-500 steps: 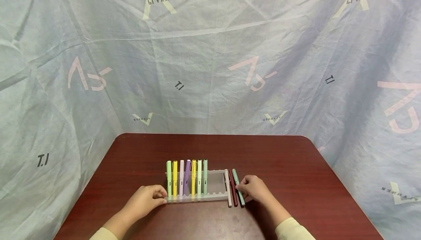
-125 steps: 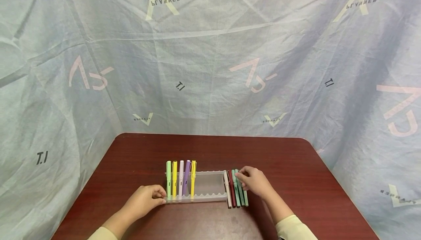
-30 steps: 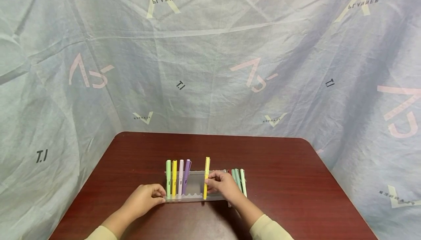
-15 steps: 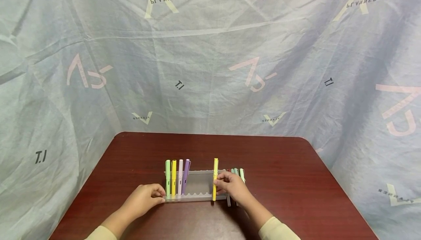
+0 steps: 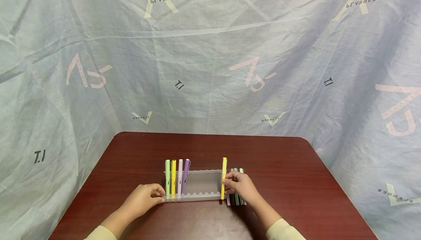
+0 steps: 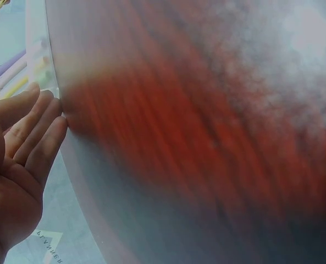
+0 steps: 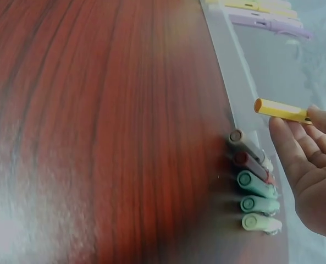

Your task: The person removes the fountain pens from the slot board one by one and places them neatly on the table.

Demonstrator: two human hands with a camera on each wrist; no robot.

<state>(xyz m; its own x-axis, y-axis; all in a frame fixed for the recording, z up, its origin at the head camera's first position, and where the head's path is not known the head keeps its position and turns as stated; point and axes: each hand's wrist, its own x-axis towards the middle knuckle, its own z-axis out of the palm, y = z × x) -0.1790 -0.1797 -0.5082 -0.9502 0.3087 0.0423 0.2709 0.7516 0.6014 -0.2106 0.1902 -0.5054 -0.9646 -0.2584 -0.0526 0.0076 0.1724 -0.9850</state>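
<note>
The right hand (image 5: 241, 187) pinches a yellow pen (image 5: 224, 178), held upright over the right end of a clear notched rack (image 5: 200, 197). In the right wrist view, thumb and fingers grip the yellow pen (image 7: 281, 110) near its middle. The left hand (image 5: 143, 200) touches the rack's left end with its fingertips. Four pens stand in the rack's left part: light green (image 5: 167, 178), yellow (image 5: 173, 178), pale pink (image 5: 180, 178) and a slightly tilted purple one (image 5: 185, 176). Right of the rack lie several pens, partly hidden by the right hand; the right wrist view shows a dark red one (image 7: 250, 164).
The dark red wooden table (image 5: 184, 221) has rounded back corners. Behind and beside it hangs a pale printed cloth (image 5: 210, 68). The right wrist view shows the loose pens in a row, ends toward the table's front, a pale green one (image 7: 260, 223) outermost.
The right hand has taken the yellow pen from its place beside the purple one and carried it rightward over the rack. Two green pens went earlier from rack to table. The left hand stays at the rack's end.
</note>
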